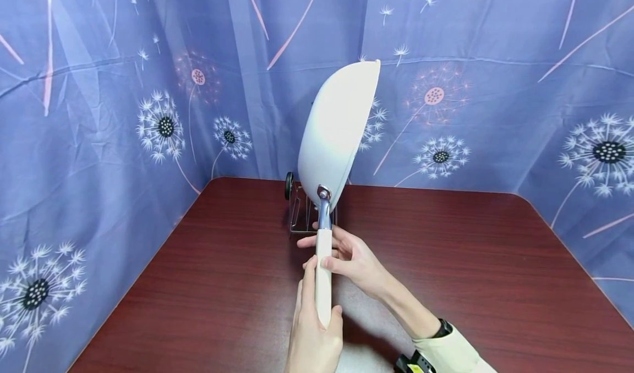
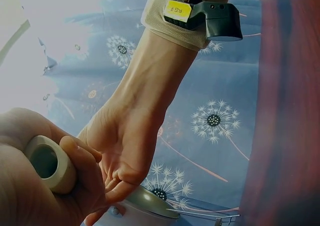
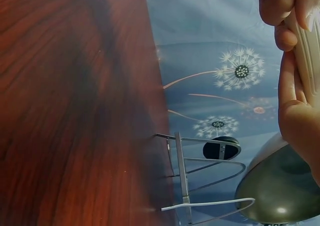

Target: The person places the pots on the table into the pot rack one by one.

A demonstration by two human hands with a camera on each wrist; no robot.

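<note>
A white wok point(image 1: 337, 125) is held up on edge, its bowl above the far part of the table and its cream handle point(image 1: 323, 293) pointing down toward me. My left hand point(image 1: 312, 329) grips the lower end of this handle; the hollow handle end point(image 2: 50, 165) shows in the left wrist view. Higher up, my right hand point(image 1: 359, 263) holds the handle between its thumb and fingers. Just behind the wok stands a wire rack point(image 3: 181, 171), partly hidden by the bowl in the head view. The wok's dark, glossy inside point(image 3: 280, 186) appears in the right wrist view.
A black round piece point(image 1: 289, 186) sits at the rack's left side. The dark red wooden table point(image 1: 446, 252) ends at a blue dandelion-print curtain point(image 1: 277, 114). A greyish patch point(image 1: 361, 318) lies on the tabletop below my hands.
</note>
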